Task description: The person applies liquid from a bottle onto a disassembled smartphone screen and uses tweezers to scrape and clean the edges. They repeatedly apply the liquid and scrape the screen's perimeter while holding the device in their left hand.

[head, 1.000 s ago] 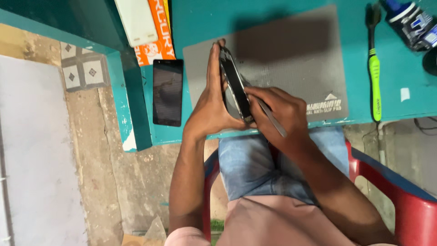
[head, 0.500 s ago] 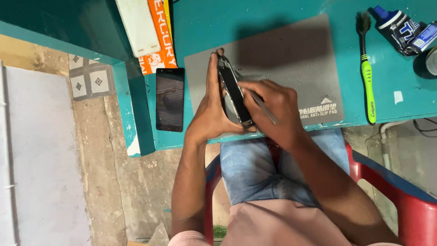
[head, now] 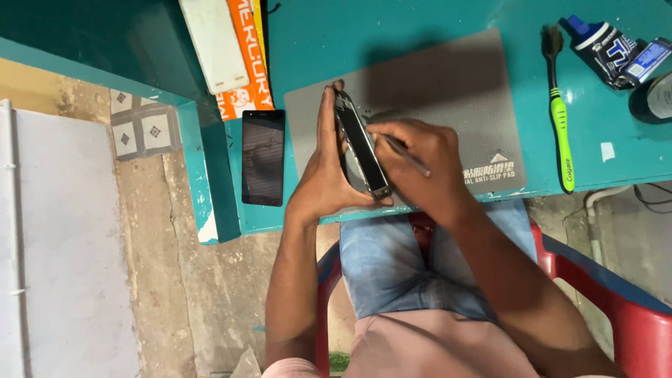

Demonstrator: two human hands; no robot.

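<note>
Phone held on edge over the grey anti-slip mat (head: 448, 84)

Our left hand (head: 325, 171) grips the dark slim smartphone (head: 362, 145) upright; our right hand (head: 420, 164) sets a thin metal tool (head: 404, 155) against it. A second black phone (head: 263, 157) lies flat near the left hand.

Phone repair bench, anti-slip mat (head: 448, 91), toothbrush (head: 560, 119)

The mat (head: 448, 91) looked like matt grey rubber with a fine grainy texture. The phone (head: 362, 145) being worked on had a shiny metal-looking edge, and the spare screen (head: 263, 157) was glossy black glass. The tabletop (head: 392, 28) was smooth painted teal, slightly glossy. The toothbrush (head: 560, 119) handle was glossy green plastic, and the chair (head: 630, 329) was red plastic.
</note>
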